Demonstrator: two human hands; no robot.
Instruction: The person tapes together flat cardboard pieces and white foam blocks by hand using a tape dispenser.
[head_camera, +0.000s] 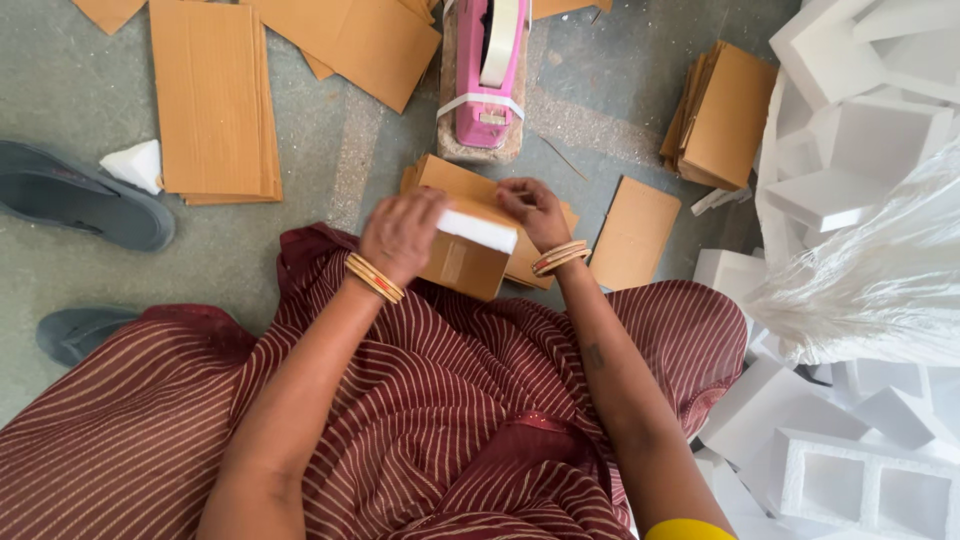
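Left hand (402, 235) and right hand (533, 211) grip a foam-filled cardboard box (466, 258) over the lap.

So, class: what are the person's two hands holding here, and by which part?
Both hold a small cardboard box with white foam in it: the left hand grips its left top edge, the right hand its far right corner.

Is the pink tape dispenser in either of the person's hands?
No, the pink tape dispenser sits on the floor beyond both hands, which hold a small brown cardboard box.
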